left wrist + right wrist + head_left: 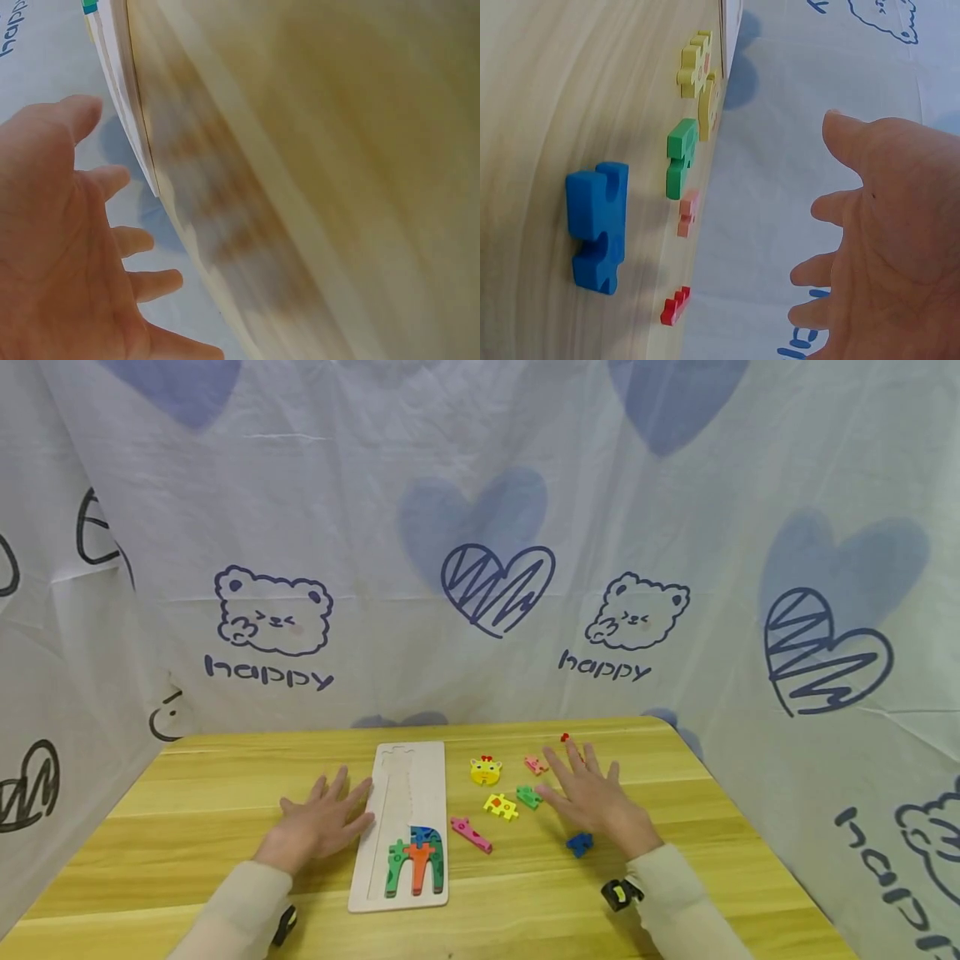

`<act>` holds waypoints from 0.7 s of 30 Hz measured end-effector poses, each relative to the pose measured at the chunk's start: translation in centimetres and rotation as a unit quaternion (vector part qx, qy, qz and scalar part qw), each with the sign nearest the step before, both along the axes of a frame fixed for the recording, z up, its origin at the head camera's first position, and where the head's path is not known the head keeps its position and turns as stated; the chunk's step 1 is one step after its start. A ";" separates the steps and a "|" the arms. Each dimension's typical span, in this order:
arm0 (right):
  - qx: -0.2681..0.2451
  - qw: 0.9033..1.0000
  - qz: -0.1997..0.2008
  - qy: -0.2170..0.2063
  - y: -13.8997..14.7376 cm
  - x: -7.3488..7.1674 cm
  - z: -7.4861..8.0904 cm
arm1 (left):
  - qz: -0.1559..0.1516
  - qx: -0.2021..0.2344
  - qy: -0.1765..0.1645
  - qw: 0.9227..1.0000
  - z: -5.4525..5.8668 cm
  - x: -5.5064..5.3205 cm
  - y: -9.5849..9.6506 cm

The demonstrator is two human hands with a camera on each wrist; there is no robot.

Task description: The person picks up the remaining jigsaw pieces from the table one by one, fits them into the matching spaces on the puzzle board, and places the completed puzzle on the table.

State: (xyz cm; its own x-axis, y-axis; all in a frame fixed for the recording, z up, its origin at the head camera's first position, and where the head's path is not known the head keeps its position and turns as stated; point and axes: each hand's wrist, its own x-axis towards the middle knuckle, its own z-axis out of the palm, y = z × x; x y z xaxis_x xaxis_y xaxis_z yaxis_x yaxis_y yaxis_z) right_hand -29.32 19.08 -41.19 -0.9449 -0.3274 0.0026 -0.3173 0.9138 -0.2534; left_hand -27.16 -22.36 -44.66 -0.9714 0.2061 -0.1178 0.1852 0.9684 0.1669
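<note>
Several interlocked pieces (420, 864) sit in near end of puzzle board (431, 777), apparently kept aligned by recess (394, 802). Right of board: blue piece (580, 844), pink strip (472, 834). At board's left edge: left hand (321, 821), fingers spread, gripping nothing; contact unclear. Farther right of board: yellow piece (500, 807); right hand (596, 797), splayed, empty; green piece (528, 796), giraffe head (486, 772), red piece (565, 737), loose and apart, probably for easy picking.

On the wood-grain table (540, 910) I log: puzzle board (433, 777), giraffe face (486, 772), yellow piece (504, 807), green piece (528, 796), blue piece (598, 210), red piece (675, 307), two pink pieces (475, 837).
</note>
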 end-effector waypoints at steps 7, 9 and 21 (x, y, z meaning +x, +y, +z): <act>-0.002 1.000 0.004 -0.002 -0.4 -0.2 -0.2 | 0.005 -0.006 -0.012 1.000 -0.2 -0.1 0.2; -0.006 1.000 0.005 -0.003 -0.5 -0.2 -0.2 | 0.008 -0.009 -0.015 1.000 -0.2 -0.1 0.3; 0.001 1.000 0.007 -0.006 -0.8 -0.5 -0.1 | 0.019 -0.019 -0.031 0.999 -0.3 0.0 0.8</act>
State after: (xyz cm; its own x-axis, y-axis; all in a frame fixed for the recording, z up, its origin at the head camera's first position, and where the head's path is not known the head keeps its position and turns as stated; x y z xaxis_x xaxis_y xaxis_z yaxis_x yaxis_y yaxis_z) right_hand -29.78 18.27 -41.33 -0.9399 -0.3412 -0.0093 -0.3276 0.9095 -0.2559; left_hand -27.19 -21.55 -44.95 -0.9690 0.1642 -0.1845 0.1393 0.9802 0.1407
